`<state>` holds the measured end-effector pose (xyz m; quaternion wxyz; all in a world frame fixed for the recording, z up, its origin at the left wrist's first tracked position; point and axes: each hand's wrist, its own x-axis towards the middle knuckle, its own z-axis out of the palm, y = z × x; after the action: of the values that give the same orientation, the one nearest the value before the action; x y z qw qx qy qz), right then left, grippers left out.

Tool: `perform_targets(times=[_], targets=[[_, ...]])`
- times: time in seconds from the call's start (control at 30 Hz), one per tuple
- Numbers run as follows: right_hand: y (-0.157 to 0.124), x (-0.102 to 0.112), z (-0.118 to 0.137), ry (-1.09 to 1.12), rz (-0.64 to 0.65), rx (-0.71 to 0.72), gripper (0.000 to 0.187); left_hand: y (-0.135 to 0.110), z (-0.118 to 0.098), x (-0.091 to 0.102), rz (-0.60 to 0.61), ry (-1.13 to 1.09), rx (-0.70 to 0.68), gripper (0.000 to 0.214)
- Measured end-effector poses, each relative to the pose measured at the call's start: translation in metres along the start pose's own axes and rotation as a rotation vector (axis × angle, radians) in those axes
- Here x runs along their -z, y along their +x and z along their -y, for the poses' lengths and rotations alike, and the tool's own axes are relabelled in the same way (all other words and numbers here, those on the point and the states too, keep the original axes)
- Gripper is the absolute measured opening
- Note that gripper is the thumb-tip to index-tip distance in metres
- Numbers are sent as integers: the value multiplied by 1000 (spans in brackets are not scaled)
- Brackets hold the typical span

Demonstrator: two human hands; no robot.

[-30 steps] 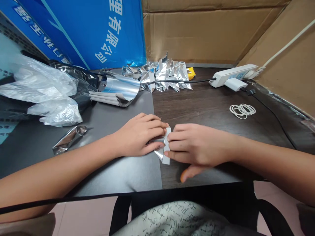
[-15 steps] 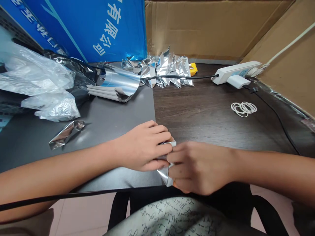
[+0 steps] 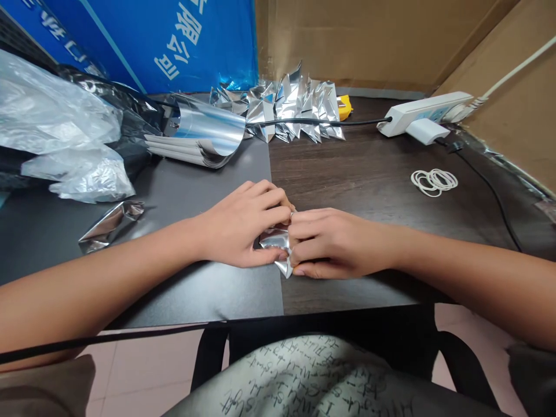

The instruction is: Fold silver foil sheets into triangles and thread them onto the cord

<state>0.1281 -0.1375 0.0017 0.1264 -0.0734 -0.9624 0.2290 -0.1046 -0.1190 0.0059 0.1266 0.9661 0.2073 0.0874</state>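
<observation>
A small silver foil packet (image 3: 274,238) lies low on the desk, across the seam between its grey and dark wood parts. My left hand (image 3: 243,223) is closed on the packet, the thumb at its near edge and the other fingers over its far side. Up against it, my right hand (image 3: 334,240) has bent fingers closed on the packet's right end. Both hands cover much of the foil. A tiny bit of yellow-orange shows by the right thumb; I cannot make out what it is.
Silver foil pieces (image 3: 299,107) stand in a row at the back, beside a yellow object (image 3: 344,107). A curled stack of sheets (image 3: 212,130), plastic bags (image 3: 87,145), a crumpled foil packet (image 3: 112,226), white bands (image 3: 434,182) and a power strip (image 3: 430,113) lie around.
Both hands have moved up the desk, away from its front edge, with the foil packet between them. The camera view has shifted slightly. Less orange shows below my right hand.
</observation>
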Motion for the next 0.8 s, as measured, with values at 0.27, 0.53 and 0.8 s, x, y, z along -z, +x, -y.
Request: perform_targets(times=[0.27, 0.53, 0.8], targets=[[2, -1, 3, 128, -18, -47, 17, 1, -1, 0, 24, -66, 55, 34], [3, 2, 7, 253, -23, -105, 12, 1, -6, 0, 51, -69, 102, 40], [5, 3, 8, 258, -13, -134, 13, 1, -3, -4, 49, -104, 127, 42]])
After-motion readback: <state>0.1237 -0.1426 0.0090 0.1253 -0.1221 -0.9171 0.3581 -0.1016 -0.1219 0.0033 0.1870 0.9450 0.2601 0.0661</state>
